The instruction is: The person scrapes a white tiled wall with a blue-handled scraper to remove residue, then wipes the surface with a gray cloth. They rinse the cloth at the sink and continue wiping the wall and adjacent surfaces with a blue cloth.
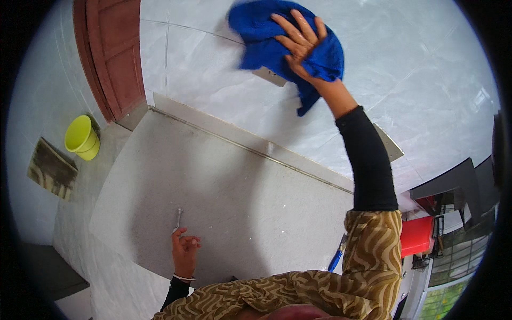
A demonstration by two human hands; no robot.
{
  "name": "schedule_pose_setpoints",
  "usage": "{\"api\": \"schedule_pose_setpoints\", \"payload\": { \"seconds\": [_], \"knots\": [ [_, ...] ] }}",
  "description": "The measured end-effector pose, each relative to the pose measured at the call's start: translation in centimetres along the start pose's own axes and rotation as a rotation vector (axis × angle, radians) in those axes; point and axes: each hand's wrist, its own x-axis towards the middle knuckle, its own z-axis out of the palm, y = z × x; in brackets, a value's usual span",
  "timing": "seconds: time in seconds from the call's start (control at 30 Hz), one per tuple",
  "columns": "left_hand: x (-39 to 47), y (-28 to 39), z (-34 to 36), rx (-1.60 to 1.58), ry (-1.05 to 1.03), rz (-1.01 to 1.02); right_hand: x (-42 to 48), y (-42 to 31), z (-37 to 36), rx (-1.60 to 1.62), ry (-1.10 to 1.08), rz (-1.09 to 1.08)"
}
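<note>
High on a pale tiled wall, my right hand presses a blue cloth with its fingers spread. The cloth bunches around my wrist, and one corner hangs down. It partly covers a wall socket plate. Over the left part of a grey table, my left hand has half-curled fingers and appears to hold nothing. A metal spanner lies at its fingertips; whether they touch I cannot tell. Beside my right sleeve is a blue-handled tool, its far end partly hidden.
A yellow-green bucket stands on the floor at the left, near a brown wooden door. Close by is a stained rectangular mat. A second wall plate is behind my right forearm. Something red sits at the right.
</note>
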Motion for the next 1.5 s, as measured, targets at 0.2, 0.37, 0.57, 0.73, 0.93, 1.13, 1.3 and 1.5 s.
{"api": "schedule_pose_setpoints", "payload": {
  "seconds": [0.2,0.37,0.57,0.73,0.93,1.13,1.3,1.5],
  "knots": [
    [0.5,0.4,-4.1,-0.062,0.076,0.041,-9.4,4.2,-4.2,-0.162,-0.212,0.281],
    [1.3,-0.7,-4.1,-0.024,0.1,0.025,-20.9,10.5,-6.0,-0.41,-0.302,0.444],
    [2.5,-0.5,-1.4,0.032,0.009,0.02,-7.9,7.6,-2.9,-0.131,0.031,0.518],
    [2.4,1.6,5.4,0.105,-0.063,-0.031,-4.7,12.2,-6.3,-0.214,0.172,0.136],
    [-0.4,-1.2,13.3,0.188,-0.219,-0.05,-19.9,25.7,-14.6,-0.376,0.246,0.496],
    [-2.9,-1.2,20.1,0.197,-0.225,-0.116,-48.9,38.1,-13.1,-0.609,0.468,1.019],
    [-5.3,-2.5,24.6,0.189,-0.375,-0.103,-73.1,32.7,-10.2,-0.785,0.093,1.757],
    [-7.7,0.8,26.8,0.319,-0.368,-0.084,-64.3,21.1,-4.1,-0.295,0.488,2.207]
  ]
}}
